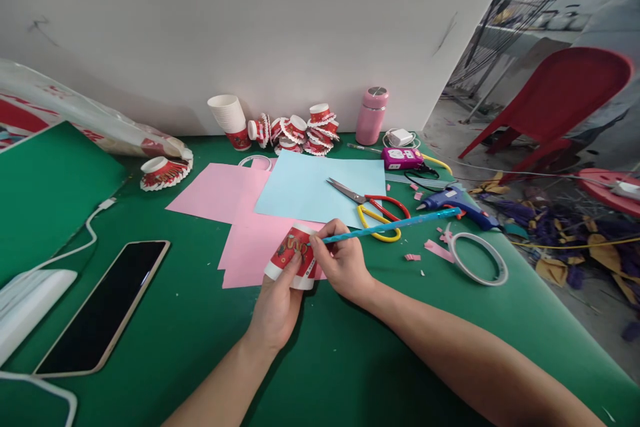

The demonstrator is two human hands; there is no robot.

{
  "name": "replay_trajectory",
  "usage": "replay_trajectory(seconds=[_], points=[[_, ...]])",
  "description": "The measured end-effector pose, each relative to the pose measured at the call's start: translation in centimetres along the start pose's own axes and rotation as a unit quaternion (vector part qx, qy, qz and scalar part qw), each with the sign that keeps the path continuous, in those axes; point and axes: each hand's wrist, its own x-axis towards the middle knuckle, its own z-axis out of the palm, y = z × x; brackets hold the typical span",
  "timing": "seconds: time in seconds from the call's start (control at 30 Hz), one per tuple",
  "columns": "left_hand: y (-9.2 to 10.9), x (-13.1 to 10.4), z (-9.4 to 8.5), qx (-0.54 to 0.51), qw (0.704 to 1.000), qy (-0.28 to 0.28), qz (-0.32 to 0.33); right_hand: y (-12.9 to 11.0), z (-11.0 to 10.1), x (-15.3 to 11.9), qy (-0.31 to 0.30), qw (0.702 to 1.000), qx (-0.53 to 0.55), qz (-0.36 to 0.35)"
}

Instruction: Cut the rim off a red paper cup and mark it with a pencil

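My left hand [280, 303] is wrapped round a red and white paper cup [300, 240], which lies tilted in it with its white rim toward me. A long blue pencil-like stick [395, 227] is pinched in my right hand [343, 260], its near end at the cup's side and its far end pointing right. Just behind the hands lie pink paper sheets [245, 240] and a light blue sheet [305, 187]. Scissors [367, 200] with red and yellow handles rest open, partly on the blue sheet.
Cut cups [300, 130], a cup stack [227, 117] and a pink bottle [372, 117] stand along the wall. At right lie a glue gun [457, 203], a tape roll [480, 259] and pink scraps. A phone [107, 307] lies at left, a red chair [570, 93] stands beyond the table.
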Motion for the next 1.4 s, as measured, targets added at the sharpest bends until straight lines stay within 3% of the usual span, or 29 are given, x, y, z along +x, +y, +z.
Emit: replay_trajectory(seconds=[1.4], points=[[-0.03,-0.12,0.09,0.010,1.000,0.014,0.002,0.23,0.10,-0.12,-0.007,1.000,0.015,0.014]])
